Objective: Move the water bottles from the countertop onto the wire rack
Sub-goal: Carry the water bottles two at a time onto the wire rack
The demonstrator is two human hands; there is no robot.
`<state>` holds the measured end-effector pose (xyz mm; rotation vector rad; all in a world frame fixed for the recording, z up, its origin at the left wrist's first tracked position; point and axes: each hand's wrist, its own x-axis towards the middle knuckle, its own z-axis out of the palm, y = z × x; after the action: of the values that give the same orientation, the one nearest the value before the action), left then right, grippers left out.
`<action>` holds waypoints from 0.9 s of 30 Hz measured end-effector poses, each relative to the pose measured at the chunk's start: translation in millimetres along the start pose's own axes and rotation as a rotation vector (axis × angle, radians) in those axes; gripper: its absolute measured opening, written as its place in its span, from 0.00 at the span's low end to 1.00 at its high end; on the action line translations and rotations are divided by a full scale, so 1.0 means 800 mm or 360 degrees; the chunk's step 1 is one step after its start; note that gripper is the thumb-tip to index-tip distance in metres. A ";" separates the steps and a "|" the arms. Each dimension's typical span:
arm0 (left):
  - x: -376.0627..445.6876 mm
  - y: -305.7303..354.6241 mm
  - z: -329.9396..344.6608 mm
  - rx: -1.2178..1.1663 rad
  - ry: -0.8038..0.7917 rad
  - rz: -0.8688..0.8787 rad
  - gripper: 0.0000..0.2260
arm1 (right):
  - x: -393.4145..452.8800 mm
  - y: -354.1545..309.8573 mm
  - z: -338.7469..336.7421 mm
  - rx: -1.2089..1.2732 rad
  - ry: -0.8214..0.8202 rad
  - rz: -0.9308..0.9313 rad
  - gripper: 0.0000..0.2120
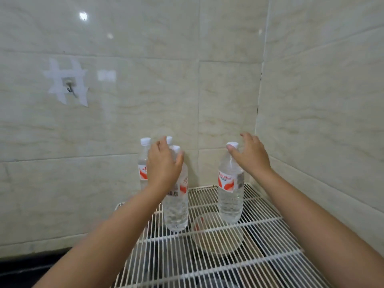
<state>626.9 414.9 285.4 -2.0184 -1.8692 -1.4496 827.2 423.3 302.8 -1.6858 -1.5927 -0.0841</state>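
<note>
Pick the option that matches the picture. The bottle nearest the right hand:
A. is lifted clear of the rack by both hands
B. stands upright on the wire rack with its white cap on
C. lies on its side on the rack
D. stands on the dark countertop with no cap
B: the right bottle stands upright on the wire rack, white cap on, with the right hand open beside its neck.
</note>
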 end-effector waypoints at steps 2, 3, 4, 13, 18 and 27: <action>0.021 0.008 -0.006 0.0151 -0.0158 0.0030 0.23 | 0.020 -0.015 -0.007 -0.0188 -0.0216 -0.0064 0.26; 0.027 0.010 -0.007 0.0252 -0.0258 0.0057 0.21 | 0.027 -0.021 -0.008 -0.0309 -0.0373 -0.0125 0.25; 0.031 0.010 -0.007 0.0340 -0.0348 0.0092 0.18 | 0.032 -0.025 -0.009 -0.0416 -0.0541 -0.0202 0.24; 0.037 0.006 -0.023 0.0452 -0.0526 0.0205 0.14 | 0.029 -0.043 -0.042 -0.0821 -0.0763 -0.0258 0.15; 0.035 0.012 -0.028 0.0148 -0.0597 0.0189 0.17 | 0.011 -0.048 -0.028 -0.0902 -0.0419 -0.0114 0.23; 0.036 0.006 -0.031 0.0054 -0.0723 0.0205 0.19 | 0.018 -0.017 -0.048 -0.0329 -0.0806 -0.0211 0.06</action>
<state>611.5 420.9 320.0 -2.5619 -1.8352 -0.9793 836.0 411.1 343.2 -1.8544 -2.1320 0.1268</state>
